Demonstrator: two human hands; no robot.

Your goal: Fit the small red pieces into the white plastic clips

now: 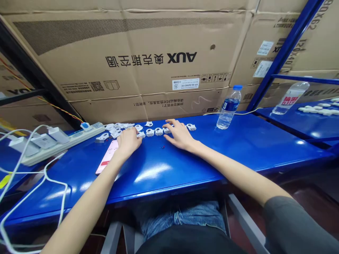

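Observation:
A row of small white plastic parts, one of them (159, 131) between my hands, lies along the back of the blue table. My left hand (129, 144) is at the row's left end, fingers together and curled, with a white plastic part (141, 134) at its fingertips; its grip is partly hidden. My right hand (181, 135) reaches over the row's right side, fingers spread, touching or just above another white part (166, 131). One more white part (191, 127) sits beyond that hand. Tiny dark and red bits (162, 146) lie in front of the row.
Loose white parts (115, 132) are heaped behind my left hand. A phone (108, 155) lies partly under my left forearm. A power strip (76, 139) with chargers and white cables is at left. A water bottle (229, 107) stands at right, before large cardboard boxes (148, 81).

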